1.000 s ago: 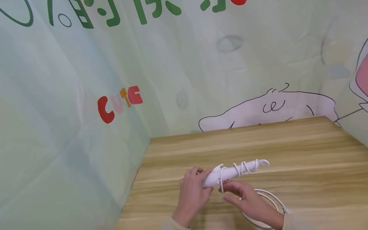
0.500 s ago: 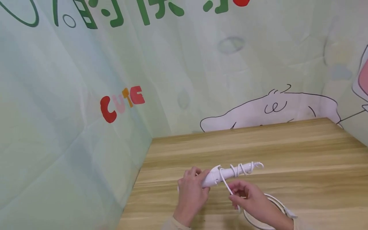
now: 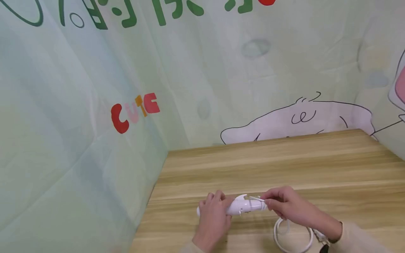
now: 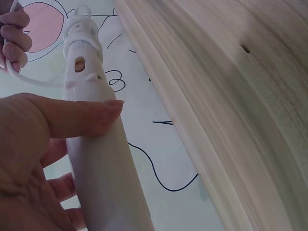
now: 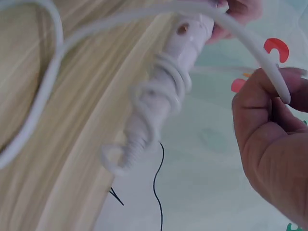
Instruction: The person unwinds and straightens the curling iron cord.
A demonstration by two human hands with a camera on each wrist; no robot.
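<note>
A white hair-styling iron [image 3: 235, 207] lies level across the front of the table, its slim handle pointing right. My left hand [image 3: 212, 218] grips its thick end; in the left wrist view the thumb [image 4: 82, 118] crosses the top, with fingers curled beneath. Several turns of white cord [image 5: 166, 72] wrap the handle towards the spring-like strain relief [image 5: 134, 153]. Beyond the handle, my right hand [image 3: 292, 207] pinches the cord between thumb and fingers, and a stretch runs from that pinch back to the iron. The right hand hides the handle's tip in the head view.
A loose loop of cord [image 3: 274, 233] hangs below the right hand, close over the wooden table [image 3: 269, 161]. A pale plug-like piece [image 3: 320, 234] shows by the right sleeve. A printed cloth backdrop [image 3: 196, 80] borders the table behind and at left.
My right hand has gone from below the handle to its right end, up and away with the cord pinched. The iron has tipped level and sits slightly lower in view; the left hand keeps its grip.
</note>
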